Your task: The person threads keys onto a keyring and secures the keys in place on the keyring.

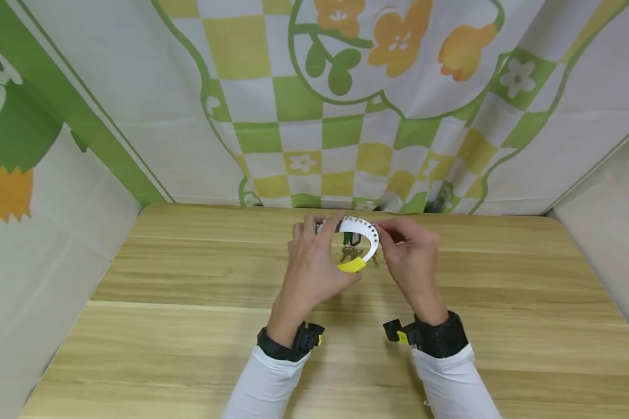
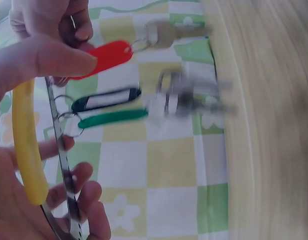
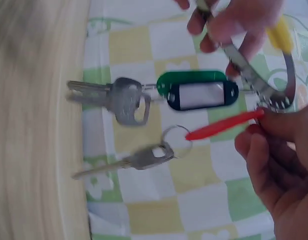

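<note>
My left hand (image 1: 311,265) grips a large oval metal key ring (image 1: 353,224) with a row of small holes and a yellow sleeve (image 1: 352,266). At its far right side my right hand (image 1: 411,250) pinches the end of a red key tag (image 3: 224,125) between thumb and fingers, right at the ring's edge. A single key (image 3: 149,156) hangs from the red tag. Beside it a green key tag (image 3: 194,76) and a black-framed tag (image 3: 201,95) hang from the ring by small wire loops, with blurred silver keys (image 3: 126,100) below them.
The hands are above a wooden table (image 1: 162,337), near its back edge. Behind it hangs a green, yellow and white checked curtain (image 1: 299,137). Pale fabric walls (image 1: 47,256) stand at the left and right sides. Each wrist wears a black camera strap (image 1: 440,336).
</note>
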A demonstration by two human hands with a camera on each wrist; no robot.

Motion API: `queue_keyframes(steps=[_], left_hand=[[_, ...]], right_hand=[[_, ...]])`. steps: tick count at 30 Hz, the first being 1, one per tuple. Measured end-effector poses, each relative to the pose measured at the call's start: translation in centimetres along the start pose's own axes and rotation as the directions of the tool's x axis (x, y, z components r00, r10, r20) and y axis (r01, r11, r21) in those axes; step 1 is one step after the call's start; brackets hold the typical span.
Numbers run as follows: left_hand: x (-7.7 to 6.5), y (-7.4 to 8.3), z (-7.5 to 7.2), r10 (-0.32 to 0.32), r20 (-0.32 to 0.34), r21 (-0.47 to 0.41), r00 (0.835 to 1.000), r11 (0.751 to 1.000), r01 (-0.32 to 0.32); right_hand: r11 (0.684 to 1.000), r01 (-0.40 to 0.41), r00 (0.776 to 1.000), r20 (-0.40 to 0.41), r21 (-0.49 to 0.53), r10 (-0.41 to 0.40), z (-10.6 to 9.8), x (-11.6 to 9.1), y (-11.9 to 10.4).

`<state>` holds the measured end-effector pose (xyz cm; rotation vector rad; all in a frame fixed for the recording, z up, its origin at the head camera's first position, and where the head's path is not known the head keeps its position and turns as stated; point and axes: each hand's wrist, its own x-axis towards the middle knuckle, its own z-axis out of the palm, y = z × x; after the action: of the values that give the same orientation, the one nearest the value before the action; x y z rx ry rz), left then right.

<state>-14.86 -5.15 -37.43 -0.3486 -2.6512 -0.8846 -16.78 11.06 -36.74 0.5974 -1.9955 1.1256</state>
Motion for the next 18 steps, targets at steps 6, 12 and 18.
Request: queue_keyframes(steps=[6, 12, 18], left_hand=[[0.0, -0.5, -0.8, 0.065, 0.049, 0.067, 0.997, 0.995, -0.068], [0.0, -0.3, -0.6, 0.041, 0.004, 0.04, 0.999, 0.998, -0.041], [-0.1, 0.2, 0.0, -0.013, -0.04, 0.006, 0.999, 1.0, 0.014]], right_hand=[[0.996, 0.076, 0.988, 0.137, -0.035, -0.071, -0.3, -0.8, 2.6], [0.994, -0.11, 0.991, 0.081, -0.004, 0.11, 0.3, -0.9, 1.9], [0.947, -0.291, 0.956, 0.005, 0.14, 0.293, 0.8, -0.6, 0.3]])
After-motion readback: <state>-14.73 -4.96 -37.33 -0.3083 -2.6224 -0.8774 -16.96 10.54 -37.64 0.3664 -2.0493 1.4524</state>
